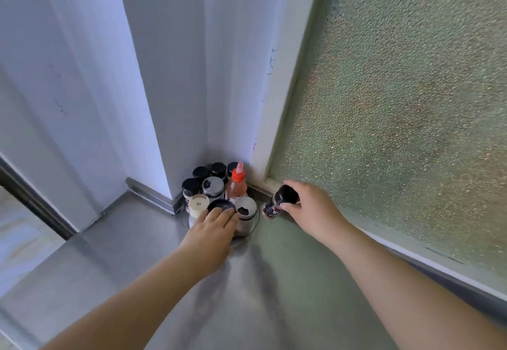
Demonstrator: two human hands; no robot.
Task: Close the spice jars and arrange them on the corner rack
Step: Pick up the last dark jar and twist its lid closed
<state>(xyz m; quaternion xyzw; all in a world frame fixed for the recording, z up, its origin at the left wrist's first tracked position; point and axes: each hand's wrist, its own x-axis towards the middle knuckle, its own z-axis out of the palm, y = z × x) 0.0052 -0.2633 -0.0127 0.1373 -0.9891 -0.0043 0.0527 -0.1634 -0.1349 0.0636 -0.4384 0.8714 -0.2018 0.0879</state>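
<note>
Frosted glass runs along the right and pale panels meet it in the corner, above a steel counter (274, 281) where the jars crowd together on the corner rack (253, 226), of which only a thin wire rim shows. The left hand (212, 229) lies with straight fingers (229, 216) on the black lid of a front jar (220, 205), pressing it rather than gripping. The right hand (310, 207) has its fingers curled round a dark spice jar (279, 201), tilted in the air just beside the group, cap end inside the palm. Behind stand a red-capped sauce bottle (237, 185), a cream-lidded jar (199, 204) and two silver-topped shakers (213, 186).

I'd judge these jars small, rigid and light, probably glass, so breakable if knocked on steel. Smooth sides may slip; holding round the body, as now, looks safest, setting it upright into the gap at the rack's right edge.
</note>
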